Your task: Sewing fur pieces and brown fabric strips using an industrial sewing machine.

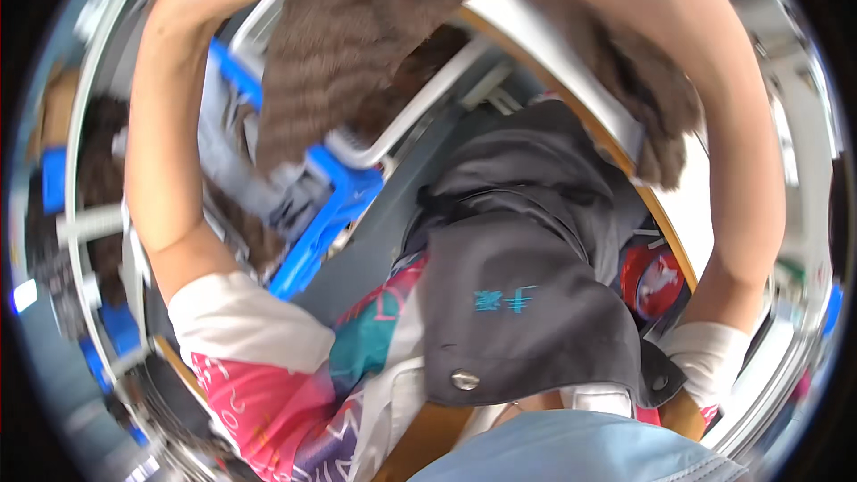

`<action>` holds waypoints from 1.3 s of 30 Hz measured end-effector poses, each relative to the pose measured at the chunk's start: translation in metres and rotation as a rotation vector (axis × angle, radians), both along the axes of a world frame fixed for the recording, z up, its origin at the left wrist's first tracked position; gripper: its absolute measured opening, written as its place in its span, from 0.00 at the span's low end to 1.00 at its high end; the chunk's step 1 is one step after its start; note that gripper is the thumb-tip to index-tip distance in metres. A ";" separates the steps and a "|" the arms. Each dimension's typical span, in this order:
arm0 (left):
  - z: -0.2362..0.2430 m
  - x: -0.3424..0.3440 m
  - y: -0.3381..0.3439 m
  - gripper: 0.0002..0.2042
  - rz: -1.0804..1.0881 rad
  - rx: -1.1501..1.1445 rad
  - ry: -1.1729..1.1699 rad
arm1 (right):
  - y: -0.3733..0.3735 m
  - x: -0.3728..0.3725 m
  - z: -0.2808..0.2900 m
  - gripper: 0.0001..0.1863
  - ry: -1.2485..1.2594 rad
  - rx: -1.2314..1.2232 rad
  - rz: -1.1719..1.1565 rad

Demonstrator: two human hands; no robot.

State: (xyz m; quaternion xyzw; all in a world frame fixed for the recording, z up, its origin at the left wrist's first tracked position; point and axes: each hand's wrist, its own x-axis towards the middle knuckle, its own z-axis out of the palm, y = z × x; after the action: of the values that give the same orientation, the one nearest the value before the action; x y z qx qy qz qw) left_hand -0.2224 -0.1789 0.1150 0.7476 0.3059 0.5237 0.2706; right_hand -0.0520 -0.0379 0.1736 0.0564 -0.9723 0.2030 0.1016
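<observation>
Both my arms are raised and curve in towards the upper edge, where the picture cuts off my left hand and my right hand. Below my forearms hangs a large piece of brown, plush-looking fabric point(330, 62). One part of it falls on the left over a blue-and-white basket point(335, 205). Its right part point(661, 98) drapes over a white tabletop with a wooden edge point(527, 22). What my fingers do on the fabric cannot be seen.
Greyish-blue cloth point(268, 187) lies in the basket at my left. I wear a dark apron point(527, 303). Under the table edge is a red object point(652, 281). White rack frames point(89, 223) stand at far left, with blue bins point(120, 330).
</observation>
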 end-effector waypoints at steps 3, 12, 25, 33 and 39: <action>-0.005 0.001 -0.034 0.18 0.987 -0.548 0.081 | 0.024 -0.004 0.007 0.19 -0.103 -0.270 0.179; -0.016 -0.063 0.018 0.30 0.567 -1.024 0.181 | 0.101 0.062 -0.022 0.14 0.223 -0.781 -0.362; -0.185 -0.072 0.227 0.19 0.604 -0.311 0.608 | 0.145 0.135 -0.212 0.17 -0.028 -1.273 -0.710; -0.135 0.030 0.236 0.21 0.633 -0.204 0.721 | 0.095 0.333 -0.218 0.13 0.231 -0.683 -0.801; -0.212 0.014 0.279 0.23 0.752 -0.281 0.858 | 0.070 0.588 -0.184 0.15 -0.327 -0.459 -1.889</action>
State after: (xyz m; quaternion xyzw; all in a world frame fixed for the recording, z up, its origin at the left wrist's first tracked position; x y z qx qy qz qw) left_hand -0.2086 0.1004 -0.0974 0.6898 0.6989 0.1886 0.0147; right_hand 0.5360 0.0324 -0.0103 -0.7933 -0.5566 0.2276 0.0950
